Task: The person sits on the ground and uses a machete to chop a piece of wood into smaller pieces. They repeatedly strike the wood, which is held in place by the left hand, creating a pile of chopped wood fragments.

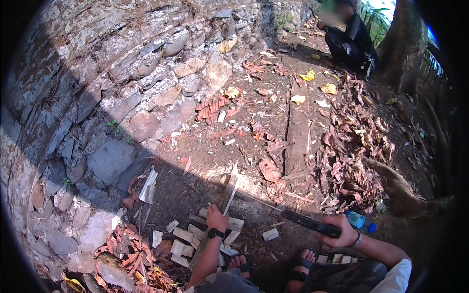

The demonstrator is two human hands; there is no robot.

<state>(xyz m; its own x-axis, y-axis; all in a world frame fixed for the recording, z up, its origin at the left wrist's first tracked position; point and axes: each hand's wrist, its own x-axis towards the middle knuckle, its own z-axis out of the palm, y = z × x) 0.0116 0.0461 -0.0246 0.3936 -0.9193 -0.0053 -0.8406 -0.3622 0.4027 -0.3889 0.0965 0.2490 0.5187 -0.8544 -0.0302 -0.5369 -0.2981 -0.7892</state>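
My left hand [216,219], with a dark watch on its wrist, is closed round a narrow strip of wood [227,195]. The strip slants up and away, its pale pointed tip on a light wooden block [215,175] on the ground. In my right hand [343,230] is the dark handle of a machete [305,222]. Its thin blade, seen nearly edge-on, reaches left toward the strip's far end; I cannot tell whether they touch. Several short cut wood pieces [181,248] lie around and below my left hand. One more piece [270,235] sits apart, between my hands.
A plastic bottle with a blue cap [360,222] lies beside my right hand. My sandalled feet [239,263] are close below. A stone wall [112,158] rises at left. Dry leaves [349,161] and a long board [297,127] lie ahead. A person [351,41] squats near a tree trunk [403,49].
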